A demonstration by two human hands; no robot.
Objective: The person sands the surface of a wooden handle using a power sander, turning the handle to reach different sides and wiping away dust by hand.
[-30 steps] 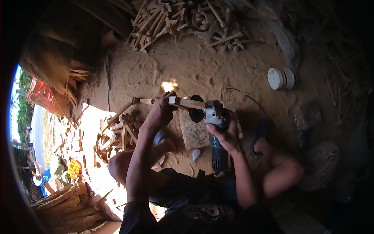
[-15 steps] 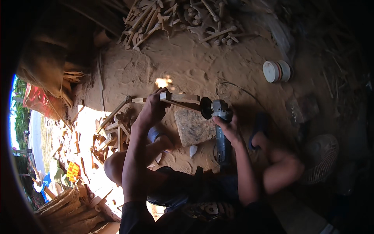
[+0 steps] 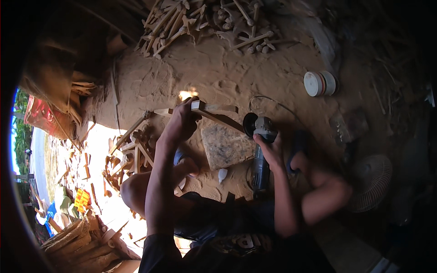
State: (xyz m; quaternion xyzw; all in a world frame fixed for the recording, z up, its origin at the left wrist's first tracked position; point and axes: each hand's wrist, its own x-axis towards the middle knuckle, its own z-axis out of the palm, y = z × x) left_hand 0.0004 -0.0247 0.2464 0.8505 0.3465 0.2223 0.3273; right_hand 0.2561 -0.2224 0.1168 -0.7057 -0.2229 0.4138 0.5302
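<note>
My left hand (image 3: 183, 120) is wrapped round a pale wooden piece (image 3: 221, 121) with two arms that spread to the right. An angle grinder (image 3: 260, 170) stands with its head away from me, and my right hand (image 3: 271, 151) grips it just below the metal gear head. The dark round disc (image 3: 249, 124) faces left, at the end of the wood's lower arm; whether they touch I cannot tell. Below the wood lies a stained, roughly square block (image 3: 226, 148) on the sand, between my feet.
A heap of carved wooden pieces (image 3: 182, 22) lies at the far side. More wood pieces (image 3: 136, 152) are piled left of my leg. A white round tub (image 3: 314, 84) sits at the far right, a fan (image 3: 373, 182) at the right. A cable (image 3: 277, 101) curves behind the grinder.
The wooden piece has swung so its lower arm points further down and right. The disc, earlier by the ends of both arms, is now at the lower one; the grinder has shifted slightly right.
</note>
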